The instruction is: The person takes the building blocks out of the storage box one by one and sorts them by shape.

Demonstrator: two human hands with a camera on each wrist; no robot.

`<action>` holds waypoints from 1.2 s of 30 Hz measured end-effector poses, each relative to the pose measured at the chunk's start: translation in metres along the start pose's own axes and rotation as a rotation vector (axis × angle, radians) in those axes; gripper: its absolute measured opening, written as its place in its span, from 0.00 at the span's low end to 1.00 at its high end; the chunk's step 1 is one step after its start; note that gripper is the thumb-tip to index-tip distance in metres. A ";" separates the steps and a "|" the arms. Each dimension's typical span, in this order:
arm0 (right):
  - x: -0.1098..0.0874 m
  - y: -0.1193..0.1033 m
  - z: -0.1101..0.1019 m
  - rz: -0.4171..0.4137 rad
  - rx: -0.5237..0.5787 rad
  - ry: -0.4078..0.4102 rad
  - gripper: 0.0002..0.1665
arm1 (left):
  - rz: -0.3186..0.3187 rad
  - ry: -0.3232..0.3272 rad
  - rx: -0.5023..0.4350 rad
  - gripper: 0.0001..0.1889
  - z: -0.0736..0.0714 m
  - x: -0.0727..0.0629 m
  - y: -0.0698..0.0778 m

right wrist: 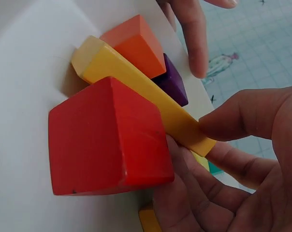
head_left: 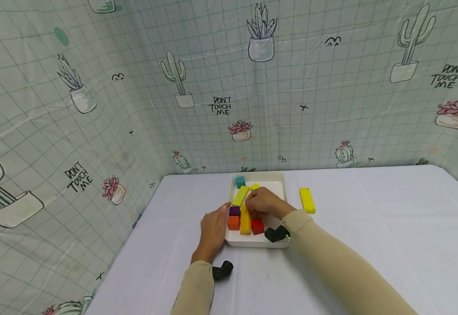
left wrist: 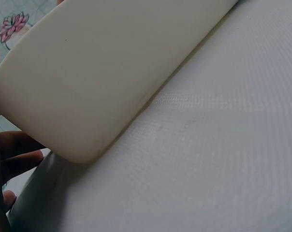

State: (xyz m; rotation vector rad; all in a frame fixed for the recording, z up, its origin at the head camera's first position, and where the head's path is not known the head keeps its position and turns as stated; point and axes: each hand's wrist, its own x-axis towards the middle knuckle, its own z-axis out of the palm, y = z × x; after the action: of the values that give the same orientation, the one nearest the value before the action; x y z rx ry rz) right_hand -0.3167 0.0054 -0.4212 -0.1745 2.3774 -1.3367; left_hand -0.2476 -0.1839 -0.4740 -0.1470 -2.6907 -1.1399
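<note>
My right hand (head_left: 264, 203) pinches one end of a long yellow block (head_left: 245, 221) between thumb and fingers, inside a white tray (head_left: 280, 183). Close by that hand is a red cube (head_left: 258, 226), large in the right wrist view. Left of the yellow block sit an orange cube (head_left: 234, 223) and a purple block (head_left: 234, 211). At the tray's left side my left hand (head_left: 213, 227) grips the edge, its fingers partly hidden behind the tray wall (left wrist: 112, 72) in the left wrist view.
Farther back in the tray are a yellow-green block (head_left: 240, 195), a teal cube (head_left: 240, 182) and another yellow block (head_left: 255, 187), partly hidden by the right hand. One more yellow block (head_left: 307, 201) lies on the white table right of the tray. A cactus-print cloth hangs behind.
</note>
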 end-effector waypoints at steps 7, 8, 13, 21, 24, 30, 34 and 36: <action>-0.003 0.005 0.000 0.020 0.120 0.027 0.19 | 0.001 0.000 0.005 0.29 -0.001 -0.001 0.002; -0.004 0.006 0.000 0.023 0.145 0.037 0.19 | 0.004 0.001 0.009 0.30 -0.001 -0.001 0.002; -0.009 0.011 -0.003 0.012 0.295 0.089 0.21 | 0.019 0.006 0.023 0.29 0.000 -0.002 0.001; -0.021 0.013 -0.009 -0.003 0.424 0.073 0.23 | 0.032 0.020 0.028 0.30 0.001 -0.001 0.002; -0.023 0.015 -0.009 -0.007 0.459 0.072 0.22 | 0.026 0.013 0.030 0.30 0.000 -0.002 0.003; -0.022 0.020 -0.009 -0.027 0.475 0.103 0.21 | 0.032 0.014 0.023 0.31 -0.001 -0.001 0.002; -0.028 0.018 -0.012 -0.018 0.453 0.124 0.22 | 0.049 0.024 0.020 0.30 -0.001 -0.001 0.002; -0.031 0.017 -0.014 -0.012 0.456 0.140 0.24 | 0.050 0.022 0.017 0.30 -0.001 -0.001 0.003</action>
State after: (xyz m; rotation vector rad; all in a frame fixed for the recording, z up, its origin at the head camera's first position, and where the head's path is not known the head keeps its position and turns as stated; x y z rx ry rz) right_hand -0.2924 0.0350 -0.4203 0.0378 2.1075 -1.9069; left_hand -0.2463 -0.1828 -0.4716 -0.1961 -2.6616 -1.0969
